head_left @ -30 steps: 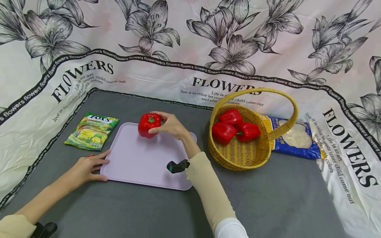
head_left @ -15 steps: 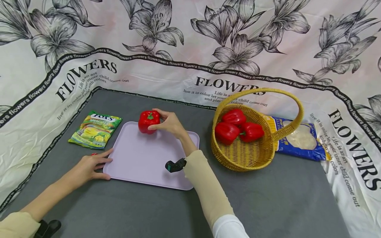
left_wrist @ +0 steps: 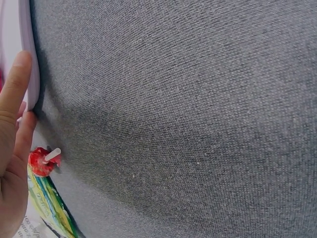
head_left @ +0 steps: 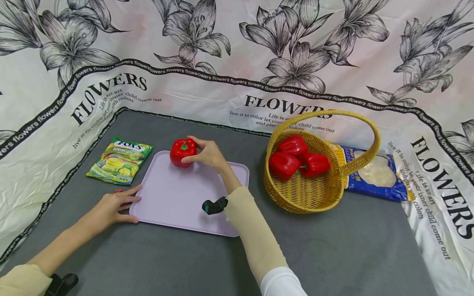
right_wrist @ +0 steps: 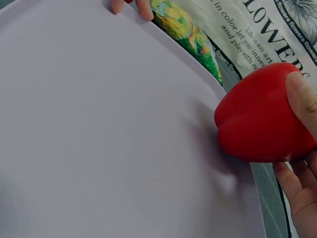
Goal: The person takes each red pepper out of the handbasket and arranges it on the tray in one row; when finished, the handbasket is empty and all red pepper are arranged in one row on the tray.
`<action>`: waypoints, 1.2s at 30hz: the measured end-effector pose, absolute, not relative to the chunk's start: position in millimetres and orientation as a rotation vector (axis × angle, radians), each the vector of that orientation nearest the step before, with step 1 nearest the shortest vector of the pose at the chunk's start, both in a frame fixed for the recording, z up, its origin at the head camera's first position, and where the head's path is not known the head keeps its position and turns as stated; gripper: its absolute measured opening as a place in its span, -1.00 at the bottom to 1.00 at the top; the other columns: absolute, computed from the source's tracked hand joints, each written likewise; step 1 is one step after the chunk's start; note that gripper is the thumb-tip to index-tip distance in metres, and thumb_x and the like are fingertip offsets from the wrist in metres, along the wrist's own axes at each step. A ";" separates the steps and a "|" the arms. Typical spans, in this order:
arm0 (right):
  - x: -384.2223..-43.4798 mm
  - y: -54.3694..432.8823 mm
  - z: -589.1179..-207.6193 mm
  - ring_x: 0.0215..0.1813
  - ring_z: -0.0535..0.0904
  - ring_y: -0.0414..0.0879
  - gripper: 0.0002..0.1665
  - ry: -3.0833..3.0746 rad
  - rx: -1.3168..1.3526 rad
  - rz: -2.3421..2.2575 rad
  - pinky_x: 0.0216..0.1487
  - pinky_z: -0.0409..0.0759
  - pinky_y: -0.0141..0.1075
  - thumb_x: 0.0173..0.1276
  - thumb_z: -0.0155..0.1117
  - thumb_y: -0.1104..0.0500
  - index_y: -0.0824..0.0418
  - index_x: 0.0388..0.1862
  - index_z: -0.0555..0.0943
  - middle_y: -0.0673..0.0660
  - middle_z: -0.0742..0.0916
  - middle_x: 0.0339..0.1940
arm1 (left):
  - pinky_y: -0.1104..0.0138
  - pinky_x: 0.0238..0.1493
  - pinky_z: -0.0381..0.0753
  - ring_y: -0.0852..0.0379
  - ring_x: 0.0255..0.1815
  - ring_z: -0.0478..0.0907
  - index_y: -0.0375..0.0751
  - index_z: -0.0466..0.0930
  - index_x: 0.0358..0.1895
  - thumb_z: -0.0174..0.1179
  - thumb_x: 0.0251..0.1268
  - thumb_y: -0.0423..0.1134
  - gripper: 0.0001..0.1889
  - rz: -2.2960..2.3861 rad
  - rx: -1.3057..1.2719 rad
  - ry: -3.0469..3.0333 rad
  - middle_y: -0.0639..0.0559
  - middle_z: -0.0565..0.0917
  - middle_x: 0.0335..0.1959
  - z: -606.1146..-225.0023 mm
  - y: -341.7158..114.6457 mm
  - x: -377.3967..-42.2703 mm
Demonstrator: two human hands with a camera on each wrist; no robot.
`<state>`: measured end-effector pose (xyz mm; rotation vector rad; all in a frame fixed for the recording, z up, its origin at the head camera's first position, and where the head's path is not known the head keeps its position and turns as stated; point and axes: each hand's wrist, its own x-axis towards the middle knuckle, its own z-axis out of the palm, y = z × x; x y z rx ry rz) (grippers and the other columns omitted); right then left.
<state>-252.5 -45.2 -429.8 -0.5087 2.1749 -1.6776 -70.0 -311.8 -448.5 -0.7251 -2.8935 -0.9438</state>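
In the head view my right hand (head_left: 209,155) holds a red bell pepper (head_left: 179,159) between thumb and fingers, over the far left part of a pale purple tray (head_left: 177,201). The right wrist view shows the thumb on one side of the bell pepper (right_wrist: 262,114) and fingers at its other side, with its shadow on the tray (right_wrist: 109,124) below. My left hand (head_left: 112,208) touches the tray's left edge with its fingers extended. Beside that hand, in the left wrist view, lies a red-wrapped lollipop (left_wrist: 43,161) with a white stick, mostly hidden in the head view.
A yellow wicker basket (head_left: 303,203) with a tall handle stands right of the tray, with 3 red bell peppers (head_left: 283,165) inside. Behind it lies a blue and yellow packet (head_left: 377,172). A green and yellow Fox's candy bag (head_left: 120,162) lies beyond the left hand.
The view has shifted slightly. My right hand and the bell pepper have moved a little toward the tray's far left corner. My left hand has stayed at the tray's edge.
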 end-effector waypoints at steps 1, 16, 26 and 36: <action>-252.7 -47.0 -430.6 0.32 0.41 -0.10 -0.14 2.174 -0.512 -1.674 0.18 0.55 -0.31 0.00 0.59 0.22 0.10 0.34 0.47 0.04 0.56 0.29 | 0.31 -0.23 0.69 -0.31 0.02 0.53 -0.56 0.63 -0.07 0.57 -0.32 -0.21 -0.35 -0.941 -0.719 -2.899 -0.47 0.45 0.20 -448.6 -312.2 -69.7; -251.9 -73.6 -426.9 0.28 0.43 -0.08 -0.13 2.180 -0.522 -1.619 0.12 0.59 -0.31 0.03 0.58 0.16 0.09 0.36 0.44 0.08 0.57 0.28 | 0.24 -0.23 0.69 -0.32 0.03 0.52 -0.57 0.61 -0.05 0.57 -0.33 -0.25 -0.34 -0.980 -0.688 -2.933 -0.47 0.44 0.20 -445.6 -312.0 -69.0; -248.9 -84.3 -424.3 0.31 0.41 -0.05 -0.14 2.191 -0.514 -1.592 0.16 0.57 -0.27 0.06 0.55 0.15 0.08 0.37 0.43 0.11 0.55 0.30 | 0.23 -0.18 0.69 -0.29 0.05 0.53 -0.58 0.60 -0.02 0.56 -0.29 -0.32 -0.36 -0.990 -0.681 -2.976 -0.48 0.41 0.23 -446.4 -310.2 -71.6; -255.9 -96.6 -433.0 0.29 0.43 -0.04 -0.12 2.164 -0.525 -1.640 0.16 0.57 -0.27 0.10 0.53 0.15 0.16 0.40 0.37 0.12 0.52 0.32 | 0.19 -0.16 0.68 -0.30 0.09 0.51 -0.54 0.60 0.00 0.56 -0.26 -0.26 -0.35 -0.938 -0.671 -2.995 -0.45 0.42 0.24 -445.5 -313.4 -71.8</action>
